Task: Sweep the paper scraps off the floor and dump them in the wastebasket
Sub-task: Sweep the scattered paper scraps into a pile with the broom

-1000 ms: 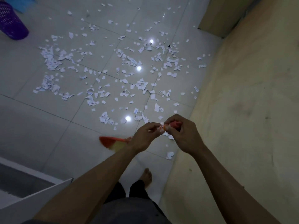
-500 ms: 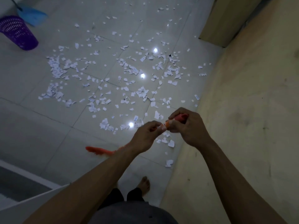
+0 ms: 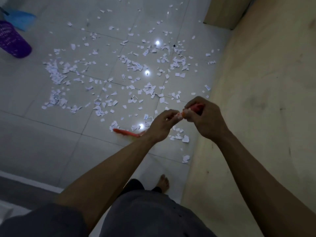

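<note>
Far to the left of both grips and well beyond them, a purple wastebasket (image 3: 14, 41) stands upright on the tiled floor (image 3: 42, 142). A blue dustpan (image 3: 20, 18) lies just behind it, at the frame's edge. Between the basket and the grips, white paper scraps (image 3: 56, 74) are scattered across several tiles. They lie thicker in small heaps to the left and thin out in a loose spread ahead of the grips. A few more scraps lie directly beneath the grips and slightly nearer the person.

Below and to the left of the left grip (image 3: 162, 125), the red broom head (image 3: 125, 132) sits low over the floor among the nearest scraps, blurred. Whether it touches the tiles cannot be told. The left grip has its fingers curled round the broom handle (image 3: 195, 107), which shows orange and pale between the two grips. Just to the right and a little higher, almost touching the left grip, the right grip (image 3: 206, 120) wraps the handle's red upper end, thumb and fingers closed over it.

Below the grips, a bare foot (image 3: 164, 183) stands on the tile. To the right of the right grip rises a yellowish wall (image 3: 265, 100).
</note>
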